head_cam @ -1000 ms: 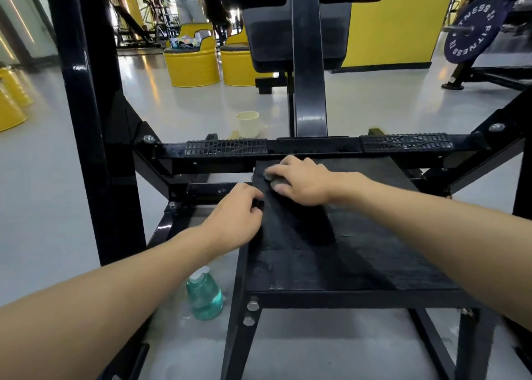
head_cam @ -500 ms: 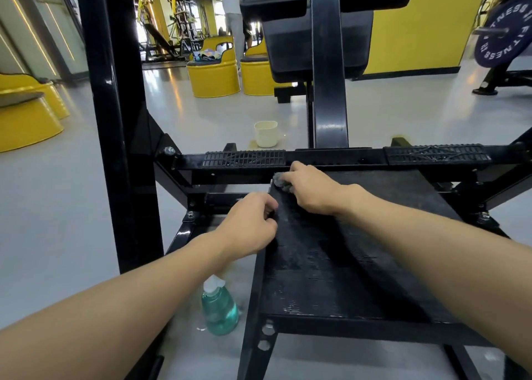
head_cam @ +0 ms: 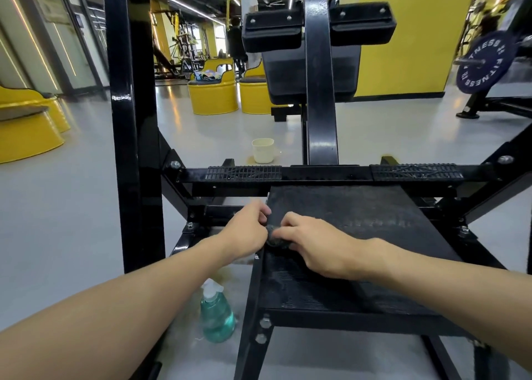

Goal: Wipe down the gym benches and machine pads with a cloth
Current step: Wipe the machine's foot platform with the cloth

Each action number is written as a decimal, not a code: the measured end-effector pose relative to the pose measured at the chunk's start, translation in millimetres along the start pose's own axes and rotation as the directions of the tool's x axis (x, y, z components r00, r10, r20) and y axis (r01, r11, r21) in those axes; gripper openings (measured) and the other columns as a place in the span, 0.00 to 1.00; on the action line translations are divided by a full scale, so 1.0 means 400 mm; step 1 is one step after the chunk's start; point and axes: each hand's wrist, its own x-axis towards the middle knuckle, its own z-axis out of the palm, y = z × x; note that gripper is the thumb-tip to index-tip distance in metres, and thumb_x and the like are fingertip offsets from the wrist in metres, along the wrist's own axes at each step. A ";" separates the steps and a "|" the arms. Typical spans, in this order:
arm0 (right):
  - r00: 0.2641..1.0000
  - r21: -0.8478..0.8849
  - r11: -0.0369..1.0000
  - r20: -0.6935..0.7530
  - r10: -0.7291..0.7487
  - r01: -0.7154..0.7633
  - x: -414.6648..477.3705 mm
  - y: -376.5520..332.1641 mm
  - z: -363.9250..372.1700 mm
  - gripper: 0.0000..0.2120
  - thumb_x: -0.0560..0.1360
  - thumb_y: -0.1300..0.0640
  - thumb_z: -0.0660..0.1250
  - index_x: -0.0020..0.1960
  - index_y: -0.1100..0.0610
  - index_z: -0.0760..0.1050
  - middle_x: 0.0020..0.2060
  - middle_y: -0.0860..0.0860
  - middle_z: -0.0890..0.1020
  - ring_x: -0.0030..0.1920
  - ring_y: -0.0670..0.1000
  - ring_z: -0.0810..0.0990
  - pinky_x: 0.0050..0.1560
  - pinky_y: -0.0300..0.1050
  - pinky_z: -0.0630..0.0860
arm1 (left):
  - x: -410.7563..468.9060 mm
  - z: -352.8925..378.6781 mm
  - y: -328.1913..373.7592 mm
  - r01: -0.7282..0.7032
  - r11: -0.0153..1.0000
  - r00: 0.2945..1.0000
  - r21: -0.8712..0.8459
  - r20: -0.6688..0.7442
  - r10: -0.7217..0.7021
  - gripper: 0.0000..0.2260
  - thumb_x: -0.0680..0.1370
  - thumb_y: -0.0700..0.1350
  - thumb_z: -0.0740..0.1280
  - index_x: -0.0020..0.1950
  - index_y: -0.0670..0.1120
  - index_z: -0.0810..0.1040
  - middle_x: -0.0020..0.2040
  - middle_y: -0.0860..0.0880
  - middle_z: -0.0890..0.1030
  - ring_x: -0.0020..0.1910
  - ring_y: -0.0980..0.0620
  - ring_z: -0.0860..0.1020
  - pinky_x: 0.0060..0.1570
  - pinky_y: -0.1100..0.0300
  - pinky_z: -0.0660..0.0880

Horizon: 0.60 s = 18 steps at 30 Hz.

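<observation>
Down at the pad's point(head_cam: 359, 235) left edge, the right hand point(head_cam: 313, 244) lies palm-down, fingers curled over a dark wadded cloth point(head_cam: 275, 237) and pressing it to the ribbed surface. Just beside the cloth, the left hand point(head_cam: 247, 232) curls its fingers round the pad's edge (its thumb is hidden). Both forearms reach in nearly straight, wrists level. Below the left forearm a teal spray bottle point(head_cam: 217, 316) stands on the floor. Beyond the hands, past the crossbar point(head_cam: 325, 173), sits a cream cup point(head_cam: 262, 150).
</observation>
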 end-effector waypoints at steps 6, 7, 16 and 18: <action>0.990 0.095 0.989 0.073 -0.122 0.115 -0.088 -0.020 -0.020 0.17 0.81 0.61 0.61 0.67 0.48 0.74 0.59 0.47 0.70 0.55 0.51 0.73 0.58 0.45 0.70 | -0.013 -0.002 0.016 -0.033 0.997 0.999 0.075 0.013 0.032 0.19 0.75 0.30 0.55 0.56 0.50 0.75 0.57 0.49 0.75 0.54 0.49 0.75 0.44 0.59 0.76; 0.985 0.103 0.985 0.082 -0.149 0.140 -0.102 -0.019 -0.021 0.17 0.81 0.60 0.61 0.68 0.47 0.74 0.59 0.46 0.70 0.55 0.49 0.72 0.57 0.43 0.70 | -0.017 -0.001 0.018 -0.038 0.996 0.999 0.082 0.022 0.036 0.19 0.76 0.30 0.55 0.57 0.49 0.75 0.56 0.50 0.75 0.51 0.50 0.75 0.37 0.63 0.73; 0.966 -0.075 0.965 -0.041 -0.256 0.252 -0.102 0.037 0.003 0.20 0.79 0.64 0.62 0.66 0.48 0.77 0.58 0.55 0.70 0.51 0.55 0.73 0.51 0.38 0.66 | -0.021 0.023 0.022 -0.104 0.981 0.995 0.165 0.005 0.104 0.22 0.75 0.30 0.54 0.58 0.52 0.78 0.56 0.48 0.77 0.55 0.52 0.75 0.51 0.63 0.70; 0.964 -0.102 0.964 -0.071 -0.254 0.247 -0.074 0.068 0.001 0.19 0.77 0.66 0.63 0.64 0.52 0.79 0.58 0.57 0.72 0.51 0.56 0.75 0.51 0.38 0.67 | -0.019 0.028 0.026 -0.107 0.977 0.994 0.182 -0.017 0.112 0.22 0.76 0.30 0.54 0.61 0.49 0.78 0.55 0.50 0.76 0.55 0.53 0.73 0.54 0.64 0.68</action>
